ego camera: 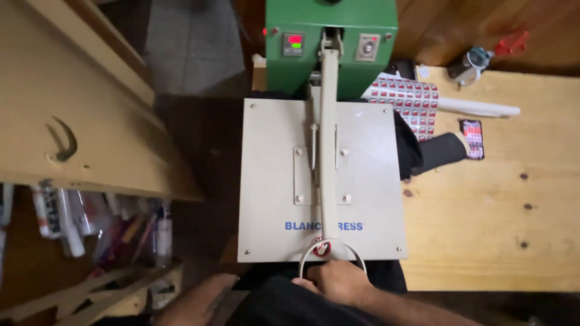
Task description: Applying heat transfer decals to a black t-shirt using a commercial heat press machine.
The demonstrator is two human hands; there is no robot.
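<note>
Left hand: the left hand (199,299) lies low at the bottom edge, left of the press, forearm angled up from the lower left. Fingers blurred and partly cut off; whether they are spread or closed cannot be told. It holds nothing visible.
Black fabric: a dark cloth (284,305) lies under and in front of the plate, between both hands.
Press plate: the flat square beige metal plate (272,181) of the heat press lies level, closed down over the fabric.
Lever: a long beige metal lever arm (328,133) runs down the plate's middle to a looped grey handle (362,259) at the near edge.
Right hand: the right hand (338,281) comes in from the lower right, knuckles up, fingers curled tight around the looped handle.
Housing: a green metal control box (338,54) stands at the far end.
Table: pale wooden tabletop (483,229), right, carrying a sheet of red printed labels (417,99).
</note>
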